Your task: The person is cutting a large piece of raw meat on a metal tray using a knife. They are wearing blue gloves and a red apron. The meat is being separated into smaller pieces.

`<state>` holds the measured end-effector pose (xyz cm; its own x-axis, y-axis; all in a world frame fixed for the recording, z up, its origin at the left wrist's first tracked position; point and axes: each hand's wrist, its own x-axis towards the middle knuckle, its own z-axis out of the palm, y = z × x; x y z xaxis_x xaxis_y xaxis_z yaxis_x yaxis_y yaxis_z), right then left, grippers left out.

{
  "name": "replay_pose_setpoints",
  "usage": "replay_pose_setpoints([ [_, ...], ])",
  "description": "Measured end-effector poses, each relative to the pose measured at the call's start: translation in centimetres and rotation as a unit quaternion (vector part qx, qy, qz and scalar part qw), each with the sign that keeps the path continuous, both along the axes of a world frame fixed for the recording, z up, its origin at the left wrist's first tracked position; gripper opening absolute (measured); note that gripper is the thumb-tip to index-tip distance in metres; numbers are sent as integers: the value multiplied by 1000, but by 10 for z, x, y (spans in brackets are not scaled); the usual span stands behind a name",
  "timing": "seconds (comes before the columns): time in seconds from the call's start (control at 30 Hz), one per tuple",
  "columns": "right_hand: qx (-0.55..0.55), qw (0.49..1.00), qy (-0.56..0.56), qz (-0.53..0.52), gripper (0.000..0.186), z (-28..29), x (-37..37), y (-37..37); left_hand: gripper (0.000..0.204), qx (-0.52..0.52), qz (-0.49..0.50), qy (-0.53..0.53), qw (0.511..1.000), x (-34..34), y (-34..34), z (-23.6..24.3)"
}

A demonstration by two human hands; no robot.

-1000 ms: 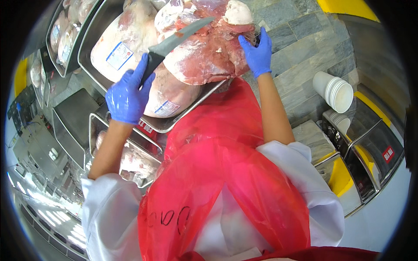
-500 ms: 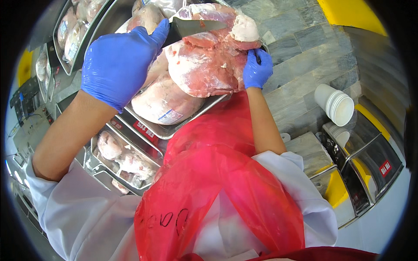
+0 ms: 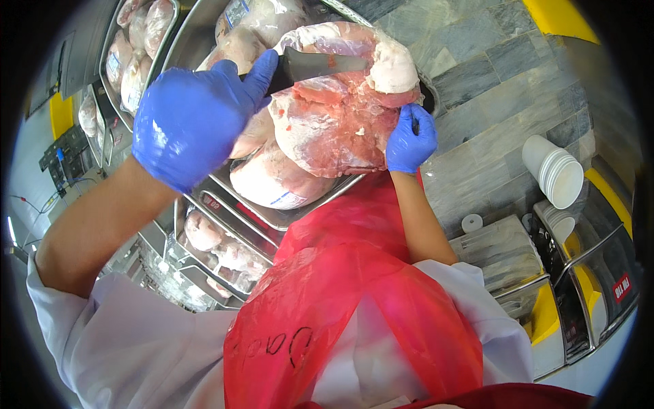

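My left hand, in a blue glove, is closed around the dark handle of a knife. Its broad blade lies flat across the top of a large opened-out piece of raw meat, pointing right toward a lump of white fat. At the meat's right edge my right hand, also gloved in blue, pinches with curled fingers; its fingertips are partly hidden. Beneath the meat, plastic-wrapped pale meat pieces fill a metal tray.
More wrapped meat sits in a tray at the far left and in a lower tray nearer me. Stacked white tubs lie to the right above a clear-sided bin. Grey tiled floor stretches beyond the right hand.
The whole view has shifted, so the tray, meat and both hands appear lower and slightly to the right. Knife and hands keep nearly the same places on the meat.
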<state>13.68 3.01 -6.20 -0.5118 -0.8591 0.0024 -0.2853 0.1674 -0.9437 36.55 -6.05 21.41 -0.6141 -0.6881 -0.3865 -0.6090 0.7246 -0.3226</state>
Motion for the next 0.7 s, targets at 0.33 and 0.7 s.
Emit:
replay_pose_setpoints([
  [0.33,-4,999,43,6,8,4,-2,-4,46,1,31,93,995,29,-11,-32],
  [0.7,22,997,-29,-70,9,-4,-1,-2,42,-12,186,295,937,103,38,-149],
])
